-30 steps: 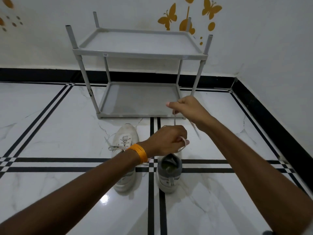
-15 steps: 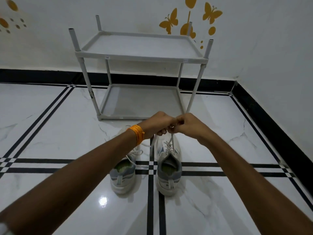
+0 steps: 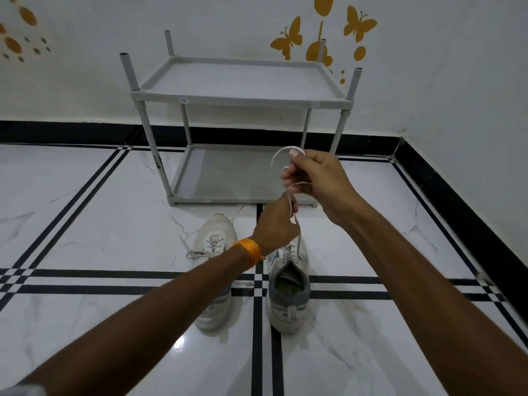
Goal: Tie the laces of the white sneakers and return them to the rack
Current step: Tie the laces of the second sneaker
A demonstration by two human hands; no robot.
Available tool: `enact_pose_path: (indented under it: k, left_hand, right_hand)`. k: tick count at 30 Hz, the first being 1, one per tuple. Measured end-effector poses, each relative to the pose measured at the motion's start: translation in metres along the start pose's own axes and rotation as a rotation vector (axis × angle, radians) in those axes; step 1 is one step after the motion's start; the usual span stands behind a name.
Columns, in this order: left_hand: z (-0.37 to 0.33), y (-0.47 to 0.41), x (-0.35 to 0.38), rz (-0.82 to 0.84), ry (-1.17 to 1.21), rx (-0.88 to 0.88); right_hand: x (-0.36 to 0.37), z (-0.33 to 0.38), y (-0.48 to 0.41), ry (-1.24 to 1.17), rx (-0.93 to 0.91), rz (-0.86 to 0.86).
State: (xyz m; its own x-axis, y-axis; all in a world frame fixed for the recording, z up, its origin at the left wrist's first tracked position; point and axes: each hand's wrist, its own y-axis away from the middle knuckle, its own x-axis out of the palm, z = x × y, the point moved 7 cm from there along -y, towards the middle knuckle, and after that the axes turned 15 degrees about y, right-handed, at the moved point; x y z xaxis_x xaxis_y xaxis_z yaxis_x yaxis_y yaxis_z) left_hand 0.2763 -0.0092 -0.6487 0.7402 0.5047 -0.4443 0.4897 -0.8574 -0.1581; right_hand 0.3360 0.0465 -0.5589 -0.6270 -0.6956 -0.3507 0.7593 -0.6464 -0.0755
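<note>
Lace loop (image 3: 274, 164) is being pinched by right fingers (image 3: 294, 155), its base by left fingers (image 3: 285, 202); slack risks it collapsing.

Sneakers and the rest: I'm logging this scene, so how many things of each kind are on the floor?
White sneakers: 2, the left sneaker and the right sneaker
Grey rack: 1
Total: 3
</note>
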Motion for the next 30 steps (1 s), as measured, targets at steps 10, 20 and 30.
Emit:
enact_pose_path:
  k: [10,20,30]
  left_hand:
    - [-0.018,0.017,-0.017,-0.116,-0.203,0.417]
    - [0.031,0.007,-0.005,0.098,1.089,-0.817]
    - [0.05,0.0,-0.029,-0.074,0.529,-0.476]
  right_hand:
    - [0.001,-0.123,-0.01,-0.705,0.608,-0.132]
    - [0.001,-0.078,0.015,0.237,0.268,-0.001]
    - [-0.04,-0.092,0.005,0.836,0.159,-0.041]
